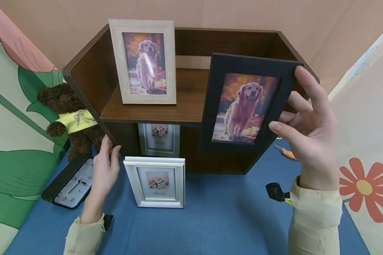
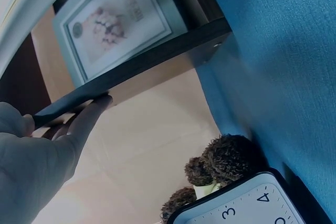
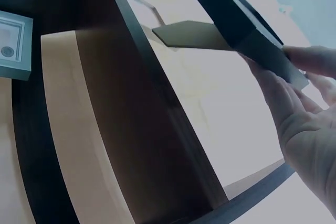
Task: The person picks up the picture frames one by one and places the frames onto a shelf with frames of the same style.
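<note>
My right hand (image 1: 319, 131) grips the right edge of a black picture frame (image 1: 207, 106) with a dog photo, thumb in front and fingers behind. The frame is held up before the upper shelf; its stand (image 3: 194, 35) juts out at the back in the right wrist view. With thumb and fingers my left hand (image 1: 105, 170) pinches the left side panel of the dark wooden shelf unit (image 1: 191, 115) low down. On the upper shelf, at the left, stands a cream picture frame (image 1: 117, 63) with a similar dog photo.
A silver picture frame (image 1: 159, 204) stands on the blue cloth (image 1: 210, 219) in front; another silver frame (image 1: 175, 141) stands in the lower compartment. Left of the unit are a brown teddy bear (image 1: 78, 122) and a clock (image 1: 73, 187). A small orange object (image 1: 287, 153) lies at the right.
</note>
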